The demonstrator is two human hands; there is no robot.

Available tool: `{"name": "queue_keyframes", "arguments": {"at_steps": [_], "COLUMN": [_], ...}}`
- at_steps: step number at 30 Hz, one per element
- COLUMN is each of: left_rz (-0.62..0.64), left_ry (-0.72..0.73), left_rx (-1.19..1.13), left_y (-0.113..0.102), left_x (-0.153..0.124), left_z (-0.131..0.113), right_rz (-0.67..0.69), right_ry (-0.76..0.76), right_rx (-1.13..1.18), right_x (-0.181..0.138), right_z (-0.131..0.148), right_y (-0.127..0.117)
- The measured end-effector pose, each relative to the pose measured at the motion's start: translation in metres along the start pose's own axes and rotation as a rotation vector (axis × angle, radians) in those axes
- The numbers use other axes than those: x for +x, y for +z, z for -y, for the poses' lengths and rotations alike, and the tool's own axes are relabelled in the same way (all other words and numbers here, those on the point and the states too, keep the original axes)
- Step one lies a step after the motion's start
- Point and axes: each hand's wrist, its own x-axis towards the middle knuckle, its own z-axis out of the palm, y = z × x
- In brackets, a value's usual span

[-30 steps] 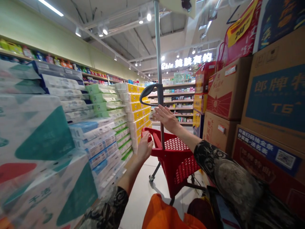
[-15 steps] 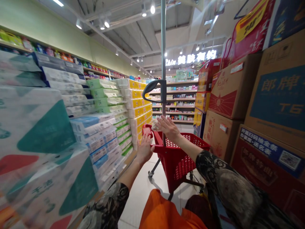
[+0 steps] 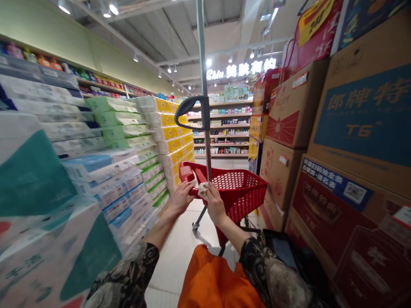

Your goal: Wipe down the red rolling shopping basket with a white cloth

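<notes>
A red plastic shopping cart [image 3: 247, 199] stands in front of me, its perforated basket open at the top. The fingers of my left hand [image 3: 180, 198] curl over the near left corner of its rim, beside a red moulded end piece [image 3: 186, 173]. My right hand [image 3: 216, 206] pinches a crumpled whitish cloth [image 3: 203, 189], or a wad of tissue, against the near rim. Rising from the cart is a grey metal pole [image 3: 202, 55] with a dark loop handle [image 3: 192, 114]. The two hands are close together.
Stacked tissue packs [image 3: 122, 188] line the left side, with yellow-and-white packs [image 3: 171, 145] farther along. Cardboard boxes [image 3: 362, 124] are piled close on the right. Shelves of small bottles [image 3: 221, 132] stand beyond the cart. White floor tiles [image 3: 167, 265] show below.
My right hand has come down and back from beside the pole to the near rim, with the cloth. My left hand stays at the rim's left corner. The view has shifted to the right.
</notes>
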Motion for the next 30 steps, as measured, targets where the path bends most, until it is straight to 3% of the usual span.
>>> {"name": "queue_keyframes", "arguments": {"at_steps": [8,16,19,24,30], "left_rz": [-0.124,-0.214,-0.264,-0.14,0.031], "left_ry": [-0.002,0.006,0.043,0.25,0.118], "left_rx": [0.027,0.019,-0.049,-0.119,0.056], "left_y": [0.0,0.013,0.021,0.018,0.009], "left_x": [-0.019,-0.013,-0.014,-0.003,0.024], "left_z": [-0.027,-0.091,-0.107,-0.088,-0.066], "right_rz": [-0.022,-0.103,-0.09,-0.044,0.027], "right_ry": [0.204,0.487,0.496,0.451,0.389], "right_rx": [0.049,0.185,0.178,0.068,-0.119], "right_x": [-0.004,0.015,0.021,0.023,0.023], "right_z": [0.013,0.015,0.02,0.021,0.023], "right_y": [-0.014,-0.052,-0.075,-0.11,-0.107]}}
